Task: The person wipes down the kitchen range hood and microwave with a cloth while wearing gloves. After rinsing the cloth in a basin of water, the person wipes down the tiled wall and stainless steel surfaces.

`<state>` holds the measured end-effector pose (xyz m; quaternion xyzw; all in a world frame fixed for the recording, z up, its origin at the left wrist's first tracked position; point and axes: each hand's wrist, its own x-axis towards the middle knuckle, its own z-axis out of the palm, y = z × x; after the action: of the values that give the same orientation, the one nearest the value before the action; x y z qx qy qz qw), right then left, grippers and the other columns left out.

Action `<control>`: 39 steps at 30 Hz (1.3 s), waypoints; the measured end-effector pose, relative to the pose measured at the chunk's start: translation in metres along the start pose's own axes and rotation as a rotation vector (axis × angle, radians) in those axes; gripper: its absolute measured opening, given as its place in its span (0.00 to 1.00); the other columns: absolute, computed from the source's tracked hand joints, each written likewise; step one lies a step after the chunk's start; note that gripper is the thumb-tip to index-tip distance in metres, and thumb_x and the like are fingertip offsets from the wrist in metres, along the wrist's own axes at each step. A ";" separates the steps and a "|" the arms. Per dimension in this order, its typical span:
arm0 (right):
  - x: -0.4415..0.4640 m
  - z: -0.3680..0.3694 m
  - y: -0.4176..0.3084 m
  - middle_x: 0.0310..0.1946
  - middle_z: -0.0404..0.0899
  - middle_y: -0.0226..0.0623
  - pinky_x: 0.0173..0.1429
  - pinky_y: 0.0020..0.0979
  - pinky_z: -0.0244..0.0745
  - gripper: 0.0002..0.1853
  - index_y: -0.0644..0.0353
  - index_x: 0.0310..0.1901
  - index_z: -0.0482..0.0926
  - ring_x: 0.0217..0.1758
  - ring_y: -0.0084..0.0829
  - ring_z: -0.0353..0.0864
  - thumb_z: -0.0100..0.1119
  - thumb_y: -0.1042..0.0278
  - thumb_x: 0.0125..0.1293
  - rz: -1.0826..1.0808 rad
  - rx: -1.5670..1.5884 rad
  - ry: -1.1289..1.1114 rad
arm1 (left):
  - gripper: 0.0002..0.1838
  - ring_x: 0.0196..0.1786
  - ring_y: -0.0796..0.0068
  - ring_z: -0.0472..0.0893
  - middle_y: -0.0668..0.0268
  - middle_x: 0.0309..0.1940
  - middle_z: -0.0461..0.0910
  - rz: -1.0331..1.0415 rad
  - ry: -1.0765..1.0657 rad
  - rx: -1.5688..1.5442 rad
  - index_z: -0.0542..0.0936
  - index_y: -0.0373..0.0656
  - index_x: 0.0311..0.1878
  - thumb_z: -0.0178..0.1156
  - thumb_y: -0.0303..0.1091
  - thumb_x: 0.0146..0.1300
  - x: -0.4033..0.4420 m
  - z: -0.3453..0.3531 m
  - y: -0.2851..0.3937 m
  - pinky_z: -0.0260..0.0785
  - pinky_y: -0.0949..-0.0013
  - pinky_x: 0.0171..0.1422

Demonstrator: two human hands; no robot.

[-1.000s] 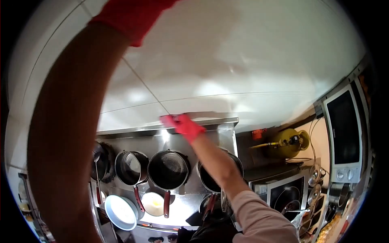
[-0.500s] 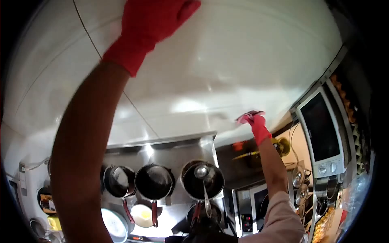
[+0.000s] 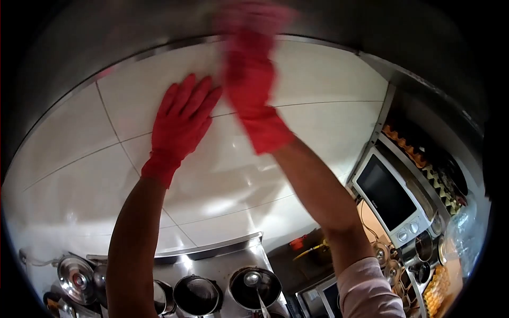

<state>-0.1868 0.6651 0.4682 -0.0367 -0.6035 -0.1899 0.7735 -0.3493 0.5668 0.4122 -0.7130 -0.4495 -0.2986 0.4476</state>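
My left hand (image 3: 180, 124), in a red rubber glove, lies flat with its fingers stretched against the white tiled wall (image 3: 328, 74). Up at the wall's top edge is my right hand (image 3: 249, 85), gloved in the same red and smeared by motion. It is closed on a pink cloth (image 3: 257, 16), which overlaps the dark metal surface (image 3: 339, 24) above the tiles. The fingers around the cloth are too blurred to make out singly.
Below, a steel stove top (image 3: 222, 259) carries a dark pot (image 3: 196, 297) and a pan (image 3: 270, 289) with a ladle (image 3: 253, 278) in it. A white microwave (image 3: 419, 228) stands right, under egg trays (image 3: 405, 143). A pot lid (image 3: 76, 275) leans at lower left.
My right hand has moved up and left with the cloth, from low on the wall to its top edge. The view has tilted upward, and my left hand now shows whole, fingers spread.
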 end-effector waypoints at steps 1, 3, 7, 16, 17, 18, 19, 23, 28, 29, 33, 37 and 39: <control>0.031 0.041 -0.027 0.37 0.83 0.39 0.50 0.39 0.77 0.09 0.55 0.45 0.85 0.45 0.44 0.82 0.61 0.70 0.63 -0.053 0.196 0.173 | 0.38 0.82 0.58 0.61 0.68 0.80 0.64 -0.103 -0.027 -0.220 0.67 0.57 0.79 0.66 0.40 0.65 -0.008 0.010 -0.009 0.53 0.49 0.84; 0.051 0.063 -0.077 0.43 0.85 0.36 0.61 0.44 0.75 0.08 0.48 0.41 0.87 0.53 0.43 0.82 0.60 0.60 0.67 0.130 0.353 -0.165 | 0.37 0.81 0.58 0.62 0.66 0.79 0.64 -0.140 -0.083 -0.254 0.66 0.55 0.80 0.64 0.40 0.67 -0.007 0.014 -0.005 0.54 0.51 0.84; 0.055 0.115 -0.117 0.43 0.88 0.28 0.60 0.39 0.76 0.09 0.45 0.41 0.85 0.52 0.39 0.83 0.61 0.54 0.67 0.207 0.365 -0.218 | 0.32 0.80 0.52 0.64 0.59 0.80 0.64 0.051 -0.114 0.283 0.67 0.52 0.79 0.56 0.38 0.72 0.010 -0.014 0.015 0.57 0.49 0.83; 0.094 -0.155 0.124 0.44 0.90 0.27 0.59 0.41 0.74 0.18 0.39 0.53 0.87 0.49 0.38 0.85 0.53 0.72 0.71 -0.208 -0.433 -0.419 | 0.34 0.81 0.61 0.63 0.70 0.78 0.67 0.103 0.048 0.188 0.73 0.54 0.75 0.67 0.33 0.64 0.008 -0.011 0.008 0.57 0.53 0.83; 0.100 -0.173 0.137 0.44 0.90 0.30 0.58 0.39 0.75 0.17 0.42 0.55 0.87 0.49 0.37 0.85 0.50 0.70 0.74 -0.213 -0.496 -0.434 | 0.34 0.81 0.60 0.63 0.69 0.78 0.67 0.109 0.044 0.160 0.74 0.53 0.75 0.67 0.31 0.63 0.008 -0.013 0.009 0.58 0.53 0.83; 0.105 -0.178 0.136 0.43 0.90 0.33 0.56 0.37 0.76 0.17 0.46 0.57 0.87 0.48 0.36 0.85 0.48 0.68 0.78 -0.218 -0.560 -0.448 | 0.34 0.81 0.61 0.63 0.70 0.78 0.67 0.110 0.034 0.170 0.73 0.53 0.75 0.66 0.31 0.64 0.007 -0.013 0.008 0.58 0.54 0.83; 0.103 -0.170 0.134 0.43 0.90 0.34 0.56 0.37 0.76 0.17 0.47 0.56 0.87 0.48 0.37 0.85 0.48 0.68 0.77 -0.140 -0.479 -0.406 | 0.33 0.81 0.62 0.63 0.71 0.78 0.66 0.111 0.025 0.180 0.73 0.53 0.75 0.65 0.32 0.65 0.007 -0.012 0.008 0.58 0.55 0.83; 0.093 -0.105 0.070 0.40 0.89 0.37 0.51 0.35 0.76 0.13 0.52 0.52 0.88 0.41 0.37 0.86 0.56 0.70 0.72 -0.310 -0.338 -0.238 | 0.31 0.82 0.66 0.61 0.74 0.79 0.65 0.149 0.030 0.268 0.72 0.54 0.76 0.61 0.33 0.69 0.002 -0.005 0.003 0.58 0.59 0.83; 0.064 0.062 -0.083 0.42 0.86 0.37 0.58 0.46 0.72 0.12 0.53 0.49 0.86 0.46 0.42 0.84 0.63 0.65 0.64 0.094 0.311 -0.175 | 0.32 0.83 0.67 0.59 0.74 0.81 0.61 0.037 -0.428 0.507 0.66 0.55 0.80 0.55 0.36 0.73 0.029 -0.028 0.025 0.53 0.59 0.86; 0.064 0.087 -0.118 0.42 0.86 0.38 0.60 0.48 0.71 0.13 0.53 0.48 0.85 0.47 0.43 0.83 0.65 0.63 0.62 0.254 0.487 -0.193 | 0.32 0.84 0.67 0.58 0.74 0.82 0.60 -0.023 -0.623 0.575 0.64 0.55 0.81 0.53 0.36 0.74 0.039 -0.034 0.032 0.51 0.59 0.87; 0.062 0.124 -0.163 0.49 0.83 0.35 0.64 0.53 0.67 0.20 0.49 0.53 0.83 0.51 0.43 0.81 0.69 0.60 0.58 -0.203 -0.036 -0.330 | 0.32 0.83 0.66 0.59 0.71 0.83 0.58 0.125 -0.137 0.226 0.64 0.53 0.81 0.52 0.40 0.74 0.007 -0.030 0.012 0.51 0.54 0.87; 0.077 0.064 -0.087 0.60 0.82 0.32 0.66 0.49 0.69 0.19 0.46 0.57 0.83 0.61 0.40 0.81 0.59 0.70 0.64 -0.229 0.200 -0.422 | 0.29 0.78 0.68 0.66 0.72 0.76 0.68 0.046 -0.313 0.264 0.73 0.53 0.73 0.60 0.38 0.69 0.020 -0.021 0.012 0.58 0.55 0.83; 0.087 0.014 -0.018 0.63 0.81 0.34 0.73 0.47 0.68 0.24 0.46 0.61 0.82 0.64 0.40 0.80 0.57 0.73 0.63 -0.241 0.047 -0.391 | 0.27 0.78 0.68 0.66 0.73 0.75 0.69 0.141 0.015 0.220 0.77 0.54 0.70 0.62 0.35 0.67 0.001 -0.002 -0.003 0.58 0.57 0.83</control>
<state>-0.1884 0.6306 0.5517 0.0177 -0.7464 -0.2560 0.6140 -0.3520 0.5661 0.4150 -0.6872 -0.4251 -0.2205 0.5463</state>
